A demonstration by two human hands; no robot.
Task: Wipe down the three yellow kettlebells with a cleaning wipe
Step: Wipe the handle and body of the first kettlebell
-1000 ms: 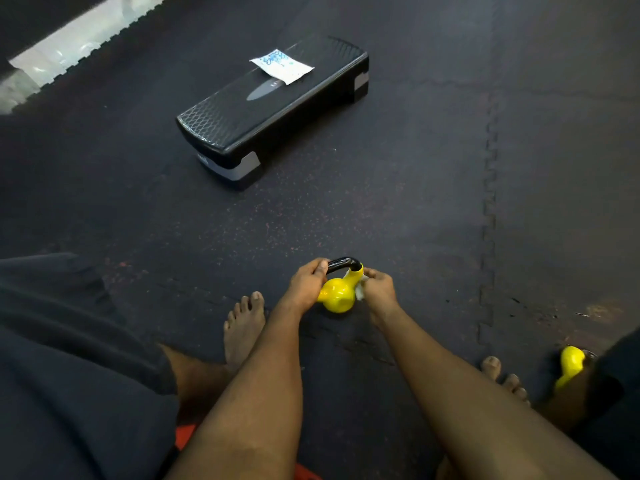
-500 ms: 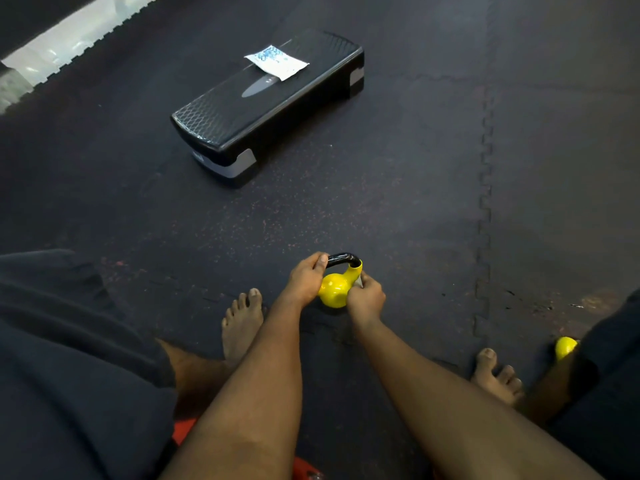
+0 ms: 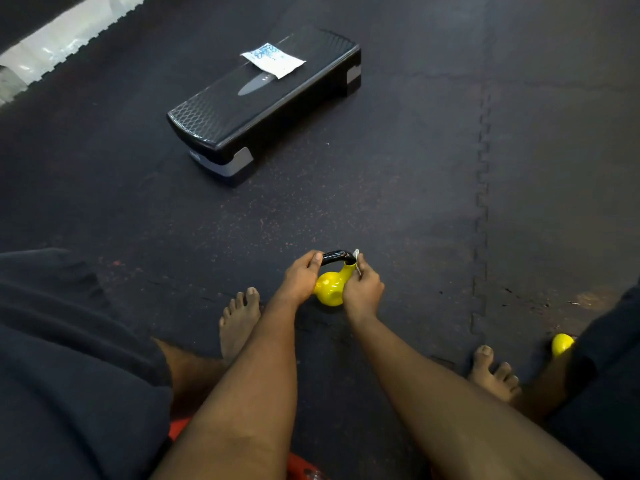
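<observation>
The kettlebell (image 3: 328, 289) sits on the floor (image 3: 381, 209) just ahead of the person's bare feet. The left hand (image 3: 300, 277) is curled round its black handle and steadies it. The right hand (image 3: 363, 289) pinches the wipe (image 3: 356, 259) against the handle's right end, where black meets yellow.

Only a small scrap of wipe shows in that pinch, so it may slip out or bunch up, leaving bare fingers to rub the metal. The stretch of handle under the left hand's grip is likely to be missed unless that hand shifts. A glossy, damp bell could twist loose and roll toward the toes. A second kettlebell (image 3: 561, 344), half hidden behind the right leg, looks easy to knock. The third is not in view.

The one container is the packet (image 3: 273, 60), lying flat on the step (image 3: 242, 123), well apart from both hands. Whether it is open, or what it holds, cannot be told.
</observation>
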